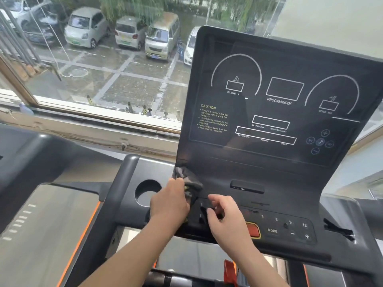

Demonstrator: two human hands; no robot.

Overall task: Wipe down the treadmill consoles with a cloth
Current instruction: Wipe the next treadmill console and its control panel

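A large window (pixel 99 65) fills the view from 9 o'clock round to 12 o'clock, looking down on a wet car park with several parked cars (pixel 87 27). From the centre out toward 3 o'clock rises a black treadmill console (pixel 275 112), its upright display panel tilted back and printed with two white arcs, several outlined boxes and a yellow caution notice at its left side. At 7 o'clock lies the grey belt of a neighbouring treadmill (pixel 43 230) with an orange edge stripe. Below the display, the console's lower deck carries a round cup holder (pixel 147 192) at its left, numbered buttons marked 3, 6, 9 and 12, a MODE key, and a red stop button (pixel 253 230) toward 5 o'clock.

Two bare forearms reach up from 6 o'clock. The left hand (pixel 170 201) is clamped on a dark grey cloth (pixel 189 180), which is pressed against the console at the lower left corner of the display panel, just right of the cup holder. The right hand (pixel 224 214) sits just beside it, fingers curled loosely over the button deck; it grips nothing, and the two hands are near each other but not touching.
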